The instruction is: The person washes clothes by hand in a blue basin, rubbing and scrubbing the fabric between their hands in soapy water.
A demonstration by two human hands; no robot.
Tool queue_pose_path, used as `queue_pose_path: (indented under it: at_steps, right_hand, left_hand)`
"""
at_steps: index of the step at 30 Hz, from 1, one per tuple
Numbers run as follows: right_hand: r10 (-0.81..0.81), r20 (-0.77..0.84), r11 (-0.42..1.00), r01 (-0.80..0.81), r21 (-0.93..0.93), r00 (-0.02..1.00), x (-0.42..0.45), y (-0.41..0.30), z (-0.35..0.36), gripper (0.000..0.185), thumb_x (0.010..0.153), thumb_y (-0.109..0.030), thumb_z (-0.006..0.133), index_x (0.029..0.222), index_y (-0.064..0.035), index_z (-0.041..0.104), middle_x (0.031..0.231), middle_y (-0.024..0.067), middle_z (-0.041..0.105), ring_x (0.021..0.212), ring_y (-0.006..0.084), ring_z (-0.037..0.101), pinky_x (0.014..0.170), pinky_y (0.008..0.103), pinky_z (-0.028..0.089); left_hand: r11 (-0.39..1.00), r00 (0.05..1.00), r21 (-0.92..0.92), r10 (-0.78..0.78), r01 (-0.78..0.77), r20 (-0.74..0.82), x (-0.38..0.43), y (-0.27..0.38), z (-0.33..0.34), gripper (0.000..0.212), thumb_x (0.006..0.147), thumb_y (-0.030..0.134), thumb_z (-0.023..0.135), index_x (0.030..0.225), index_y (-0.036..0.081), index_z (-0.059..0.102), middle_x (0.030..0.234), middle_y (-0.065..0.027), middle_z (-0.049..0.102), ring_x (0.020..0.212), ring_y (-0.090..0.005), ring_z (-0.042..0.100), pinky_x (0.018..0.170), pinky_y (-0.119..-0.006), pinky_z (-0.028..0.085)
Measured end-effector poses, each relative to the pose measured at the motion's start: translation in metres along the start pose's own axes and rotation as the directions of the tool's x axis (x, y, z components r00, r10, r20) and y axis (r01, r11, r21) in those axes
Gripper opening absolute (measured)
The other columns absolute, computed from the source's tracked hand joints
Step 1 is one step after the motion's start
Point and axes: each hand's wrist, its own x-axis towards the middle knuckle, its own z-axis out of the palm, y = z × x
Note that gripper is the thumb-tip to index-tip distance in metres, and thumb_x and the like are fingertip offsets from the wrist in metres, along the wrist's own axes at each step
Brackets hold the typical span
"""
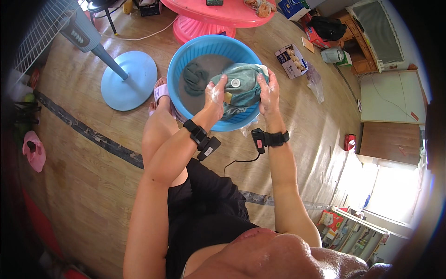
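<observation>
A wet green cloth garment [244, 78] with a large white button [235, 83] is held between my two hands above a blue ribbed plastic basin [174, 89]. My left hand [215, 95] grips its left edge, thumb on top, with suds on the skin. On the right edge my right hand [268, 91] holds it the same way, also soapy. Part of the cloth hangs down against the basin's near side. In the basin lies greyish water [186, 101] with a darker green cloth [195, 78] partly under it. A small yellowish piece [228, 97] shows beside my left thumb; I cannot tell what it is.
Beyond the basin stands a pink plastic table [216, 15]. A blue round pedestal base [129, 80] is at the left, near my slippered foot [162, 91]. An open cardboard box [291, 62] and a plastic bag [315, 83] lie to the right. A black cable hangs from the right wrist device.
</observation>
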Motion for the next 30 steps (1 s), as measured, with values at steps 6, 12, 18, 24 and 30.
queue_pose_path:
  at_steps: [6,12,18,24,30]
  right_hand:
    - [-0.129,-0.153,0.982,0.105,-0.159,0.98,-0.003,0.012,0.0,0.03,0.097,-0.009,0.054,0.125,0.0005,0.049,0.111,0.0076,0.058,0.097,0.0115,0.054,0.088,0.0255,0.044]
    - [-0.103,-0.004,0.989,0.102,-0.109,0.995,-0.01,-0.013,0.026,0.023,0.098,-0.009,0.05,0.119,-0.003,0.056,0.107,0.004,0.058,0.098,0.0112,0.053,0.089,0.026,0.043]
    - [-0.149,0.455,0.765,0.394,-0.509,0.878,-0.042,-0.017,0.071,0.021,0.094,-0.013,0.052,0.114,-0.0126,0.058,0.096,0.0192,0.066,0.09,0.0371,0.064,0.078,0.0387,0.05]
    - [-0.194,0.315,0.7,0.356,-0.619,0.929,-0.002,-0.007,0.063,0.018,0.095,-0.018,0.049,0.111,-0.0141,0.057,0.084,0.0177,0.067,0.079,0.0387,0.065,0.069,0.0462,0.05]
    - [-0.243,0.385,0.66,0.442,-0.608,0.89,-0.018,0.0,0.056,0.018,0.096,-0.021,0.047,0.108,-0.0172,0.06,0.085,0.0191,0.067,0.079,0.041,0.064,0.07,0.0477,0.049]
  left_hand:
    - [0.97,0.988,-0.23,0.101,-0.073,0.114,0.005,0.001,-0.007,0.032,0.1,0.031,0.049,0.117,0.003,0.048,0.113,-0.0118,0.058,0.099,-0.0258,0.061,0.087,-0.042,0.052]
    - [0.968,0.989,-0.251,0.025,0.014,0.149,0.007,0.005,-0.006,0.04,0.101,0.042,0.044,0.114,0.005,0.055,0.108,-0.0094,0.062,0.095,-0.0246,0.063,0.086,-0.04,0.052]
    - [0.993,0.96,-0.1,-0.039,0.069,0.277,0.011,-0.007,-0.017,0.036,0.095,0.039,0.054,0.115,0.009,0.057,0.11,-0.0082,0.061,0.097,-0.0222,0.061,0.08,-0.04,0.051]
    - [0.987,0.967,0.102,-0.145,0.125,0.211,0.014,-0.007,-0.004,0.035,0.095,0.042,0.053,0.112,0.012,0.06,0.105,-0.0068,0.063,0.093,-0.0209,0.063,0.076,-0.039,0.052]
    - [0.942,0.963,0.275,-0.234,0.19,0.136,0.012,-0.007,0.002,0.037,0.095,0.045,0.053,0.111,0.013,0.061,0.099,-0.0052,0.064,0.086,-0.0187,0.063,0.07,-0.036,0.052]
